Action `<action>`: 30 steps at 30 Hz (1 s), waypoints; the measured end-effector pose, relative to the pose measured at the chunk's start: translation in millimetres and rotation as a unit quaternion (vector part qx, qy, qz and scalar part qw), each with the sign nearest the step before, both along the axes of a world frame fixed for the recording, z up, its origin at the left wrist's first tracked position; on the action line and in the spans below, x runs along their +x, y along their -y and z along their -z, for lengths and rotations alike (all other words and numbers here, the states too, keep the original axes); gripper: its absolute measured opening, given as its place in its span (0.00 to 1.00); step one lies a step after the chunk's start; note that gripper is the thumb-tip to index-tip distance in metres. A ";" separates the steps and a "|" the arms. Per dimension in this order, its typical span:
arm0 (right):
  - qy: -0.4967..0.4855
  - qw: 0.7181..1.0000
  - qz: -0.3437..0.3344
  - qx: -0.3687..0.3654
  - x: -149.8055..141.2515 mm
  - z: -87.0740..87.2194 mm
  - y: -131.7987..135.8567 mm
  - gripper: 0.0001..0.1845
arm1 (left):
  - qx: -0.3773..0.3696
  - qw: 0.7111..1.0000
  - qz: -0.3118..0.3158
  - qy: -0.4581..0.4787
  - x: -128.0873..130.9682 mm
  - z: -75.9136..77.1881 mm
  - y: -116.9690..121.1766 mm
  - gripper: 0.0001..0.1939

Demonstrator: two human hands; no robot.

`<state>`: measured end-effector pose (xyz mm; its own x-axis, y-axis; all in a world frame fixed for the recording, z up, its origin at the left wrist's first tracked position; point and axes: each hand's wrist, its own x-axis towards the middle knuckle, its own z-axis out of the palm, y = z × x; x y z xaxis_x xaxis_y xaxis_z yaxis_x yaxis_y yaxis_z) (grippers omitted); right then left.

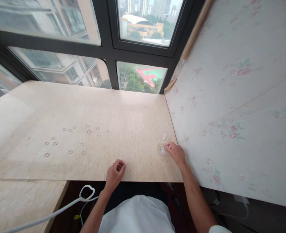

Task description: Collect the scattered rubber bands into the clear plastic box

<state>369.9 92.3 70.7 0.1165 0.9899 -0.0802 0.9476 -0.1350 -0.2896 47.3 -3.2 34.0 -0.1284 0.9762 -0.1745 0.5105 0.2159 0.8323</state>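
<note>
My right hand (177,154) reaches to a small clear plastic box (159,152) near the wall. Its thumb and forefinger are pinched together over the box's right side; anything between them is too small to make out. Inside the box show a yellowish bit (159,147) and a pale piece (162,150). Close to the table's front edge lies my left hand (115,174), fingers curled in, with nothing visible in them. Several thin greyish rings (82,144) are spread in small groups on the left half of the tabletop, along with one reddish ring (47,155).
A few small white pieces (165,137) lie just beyond the box. The pale wood-patterned tabletop (138,116) meets a flower-papered wall (230,106) on the right and dark-framed windows (143,53) behind. A white looped stand (67,204) rises at the lower left.
</note>
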 end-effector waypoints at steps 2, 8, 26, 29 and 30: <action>0.024 1.000 -0.007 -0.014 0.9 -0.8 -2.8 0.11 | 0.006 1.000 -0.003 -0.007 -0.1 1.5 0.5 0.10; 0.057 0.997 -0.031 -0.037 7.1 -5.1 -2.8 0.14 | 0.011 1.000 0.000 -0.009 -1.1 5.4 1.9 0.10; -0.027 0.998 -0.050 0.030 3.7 -7.9 21.9 0.15 | 0.006 0.996 0.016 0.083 -8.9 5.0 12.8 0.08; -0.067 0.994 -0.075 0.048 -4.5 3.8 40.7 0.15 | 0.000 0.993 0.014 0.121 -10.4 4.0 15.2 0.08; -0.081 0.992 -0.086 0.053 -9.1 8.8 47.4 0.15 | -0.001 0.992 0.009 0.129 -11.0 3.4 14.9 0.08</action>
<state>360.8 44.9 61.8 -0.0615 0.9979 0.0211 0.8942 0.0645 -0.4430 36.3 -18.1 30.6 -0.0610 0.9775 -0.2020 0.2851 0.2110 0.9350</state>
